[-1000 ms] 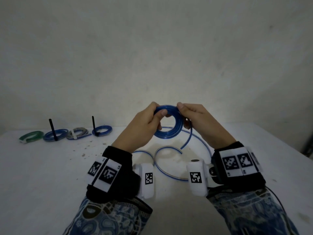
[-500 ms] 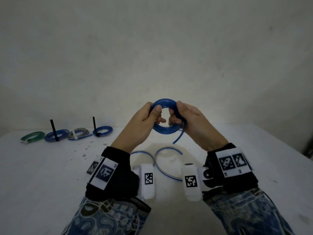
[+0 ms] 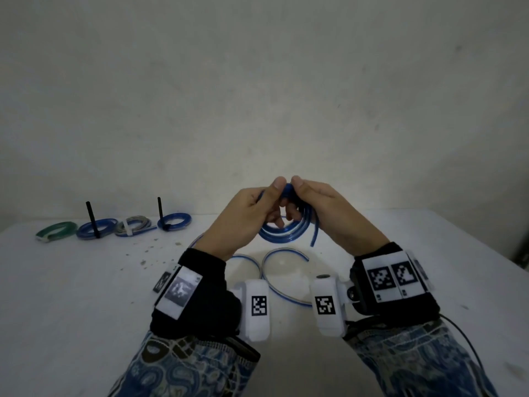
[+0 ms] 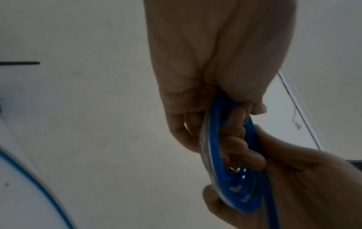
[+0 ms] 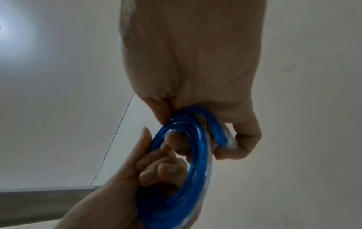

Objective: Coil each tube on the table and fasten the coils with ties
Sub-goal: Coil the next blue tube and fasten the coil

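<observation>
Above the table [image 3: 71,296], the left hand [image 3: 243,219] and right hand [image 3: 329,213] are both pinching the blue tube coil [image 3: 283,236], fingers curling through it. Only the head view is showing its loose tail hanging; the wrist views are cutting it off.

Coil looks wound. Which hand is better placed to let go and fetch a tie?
Probably right. The left hand has fingers curled through the coil in the right wrist view and could keep it wound. The right hand pinches the rim; no loose tie is visible.
</observation>
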